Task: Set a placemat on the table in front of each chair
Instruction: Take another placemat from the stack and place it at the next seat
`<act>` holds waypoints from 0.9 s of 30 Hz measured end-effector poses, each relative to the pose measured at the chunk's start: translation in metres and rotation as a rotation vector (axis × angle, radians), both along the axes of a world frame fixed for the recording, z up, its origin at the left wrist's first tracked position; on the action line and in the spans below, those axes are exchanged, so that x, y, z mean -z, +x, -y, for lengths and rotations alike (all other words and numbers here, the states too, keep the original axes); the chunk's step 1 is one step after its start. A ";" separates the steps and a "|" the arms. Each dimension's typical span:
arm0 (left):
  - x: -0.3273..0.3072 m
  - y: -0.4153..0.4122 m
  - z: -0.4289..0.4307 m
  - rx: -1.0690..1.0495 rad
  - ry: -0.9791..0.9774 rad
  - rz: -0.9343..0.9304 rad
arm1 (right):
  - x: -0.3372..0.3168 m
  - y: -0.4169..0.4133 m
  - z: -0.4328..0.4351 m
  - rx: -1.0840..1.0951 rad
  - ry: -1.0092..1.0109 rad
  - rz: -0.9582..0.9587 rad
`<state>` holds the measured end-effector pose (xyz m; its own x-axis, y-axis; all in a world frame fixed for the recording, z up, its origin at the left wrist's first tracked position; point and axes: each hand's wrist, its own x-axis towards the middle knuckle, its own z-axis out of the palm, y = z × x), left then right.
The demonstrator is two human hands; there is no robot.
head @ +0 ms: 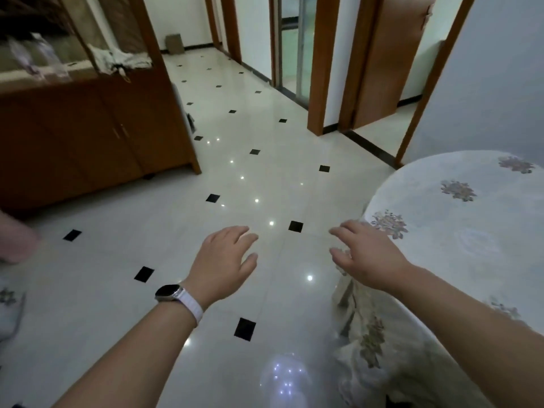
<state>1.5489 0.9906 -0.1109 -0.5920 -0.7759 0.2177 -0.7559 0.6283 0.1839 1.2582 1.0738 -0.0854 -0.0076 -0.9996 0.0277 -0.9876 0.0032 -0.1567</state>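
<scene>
From the head camera, both bare hands reach forward, palms down, over a glossy pale tiled floor (241, 178) set with small black diamond insets and dotted with light reflections. The left hand (223, 260) has its fingers loosely spread and holds nothing; a dark-faced watch (169, 293) on a white ribbed band circles that wrist. The right hand (365, 254) is likewise spread wide and empty, hovering at the near rim of the table (459, 240). The table is round, draped in a white cloth with faded floral motifs; the cloth hangs in soft, crumpled folds down its side. No placemat can be made out on the visible part of the tabletop. To the left stands a brown wooden cabinet (88, 136) with smooth panel doors and a glazed upper section. Wooden door frames line the far corridor.
</scene>
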 end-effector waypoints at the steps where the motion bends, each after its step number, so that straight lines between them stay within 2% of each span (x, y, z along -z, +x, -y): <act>1: 0.004 0.008 0.006 -0.025 0.001 0.001 | 0.003 0.005 0.011 -0.017 0.011 0.003; 7: 0.025 0.024 0.061 -0.068 0.016 0.021 | 0.032 0.013 0.094 -0.069 0.088 0.047; 13: 0.032 0.003 0.163 -0.079 0.030 0.121 | 0.053 -0.014 0.211 -0.065 0.088 0.115; 22: 0.007 -0.079 0.322 -0.012 -0.037 0.180 | 0.030 -0.085 0.368 -0.016 0.061 0.165; 27: -0.004 -0.114 0.389 0.007 -0.024 0.181 | 0.018 -0.107 0.423 -0.007 0.052 0.184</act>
<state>1.4345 0.6013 -0.1072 -0.6286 -0.7675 0.1261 -0.7708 0.6363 0.0302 1.1514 0.6511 -0.1038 -0.0010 -0.9997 -0.0247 -0.9424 0.0092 -0.3342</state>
